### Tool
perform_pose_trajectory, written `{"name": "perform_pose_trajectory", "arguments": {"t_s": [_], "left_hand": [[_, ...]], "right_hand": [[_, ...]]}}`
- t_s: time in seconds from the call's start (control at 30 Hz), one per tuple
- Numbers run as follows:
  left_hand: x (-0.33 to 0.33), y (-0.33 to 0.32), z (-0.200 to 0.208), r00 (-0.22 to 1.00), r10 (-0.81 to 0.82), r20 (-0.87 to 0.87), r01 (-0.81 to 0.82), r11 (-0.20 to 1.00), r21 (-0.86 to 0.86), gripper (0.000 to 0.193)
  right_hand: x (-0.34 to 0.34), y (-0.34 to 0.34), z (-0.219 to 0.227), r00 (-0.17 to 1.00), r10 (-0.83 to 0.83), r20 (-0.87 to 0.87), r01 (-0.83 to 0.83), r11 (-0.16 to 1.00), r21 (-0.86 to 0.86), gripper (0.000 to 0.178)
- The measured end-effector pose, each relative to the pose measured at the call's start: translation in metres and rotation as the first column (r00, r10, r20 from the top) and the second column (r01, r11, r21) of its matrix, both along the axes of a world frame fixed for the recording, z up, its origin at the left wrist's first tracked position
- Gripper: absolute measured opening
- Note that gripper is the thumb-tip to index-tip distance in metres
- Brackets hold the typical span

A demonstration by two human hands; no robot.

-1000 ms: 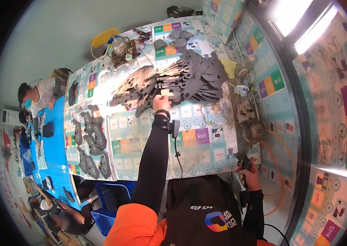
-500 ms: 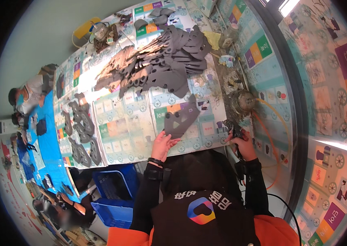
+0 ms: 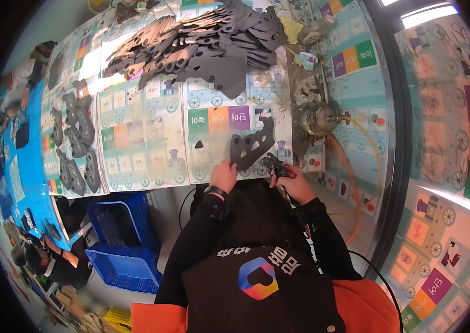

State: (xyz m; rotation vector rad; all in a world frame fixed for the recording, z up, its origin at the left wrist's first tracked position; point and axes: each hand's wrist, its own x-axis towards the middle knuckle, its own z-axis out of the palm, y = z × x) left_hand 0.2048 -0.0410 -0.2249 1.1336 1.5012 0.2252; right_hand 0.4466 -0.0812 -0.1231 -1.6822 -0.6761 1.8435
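Note:
My left hand (image 3: 224, 177) pinches the lower left corner of a flat dark grey sheet piece (image 3: 239, 151) with rounded and triangular cut-outs, held over the table's near edge. In my right hand (image 3: 297, 187) is a black hand tool with red parts (image 3: 277, 167), its fingers wrapped round it; its exact kind is hard to make out. The tool's head is beside the right lower edge of the piece, and I cannot tell whether they touch. A small dark triangular bit (image 3: 199, 145) lies on the table left of the piece.
A large heap of similar grey pieces (image 3: 212, 61) covers the table's far part. Several more (image 3: 79, 136) lie at the left. A grimy round metal device (image 3: 318, 119) with orange hoses stands right. Blue crates (image 3: 124, 266) sit below left. People work at a blue-covered table (image 3: 29, 139).
My right hand has brought the tool leftward to the piece. The piece has turned and shifted in my left hand, and the small triangular bit now shows on the table. The view has shifted.

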Motion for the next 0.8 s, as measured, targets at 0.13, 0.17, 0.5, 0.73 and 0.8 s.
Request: {"name": "perform_pose_trajectory", "arguments": {"t_s": [0.13,0.17,0.5,0.73,0.8], "left_hand": [[-0.001,-0.008,-0.005,0.919,-0.126,-0.375,0.231,0.94,0.251,0.028],[-0.001,-0.007,-0.005,0.9,-0.137,-0.414,0.244,0.945,0.219,0.03],[0.0,0.0,0.004,0.815,-0.244,-0.526,0.377,0.912,0.161,0.032],[-0.001,-0.001,-0.002,0.794,-0.22,-0.566,0.372,0.913,0.168,0.032],[0.0,0.0,-0.002,0.793,-0.219,-0.568,0.365,0.918,0.156,0.032]], "right_hand": [[-0.016,0.005,-0.011,0.996,0.085,0.042,-0.084,0.996,-0.027,0.034],[-0.019,0.006,-0.012,0.995,0.09,0.045,-0.089,0.996,-0.03,0.034],[-0.034,0.008,-0.022,0.977,0.122,0.177,-0.115,0.992,-0.051,0.028],[-0.042,0.019,-0.009,0.97,0.153,0.189,-0.148,0.988,-0.042,0.021],[-0.043,0.019,-0.011,0.971,0.165,0.173,-0.157,0.986,-0.059,0.021]]}}
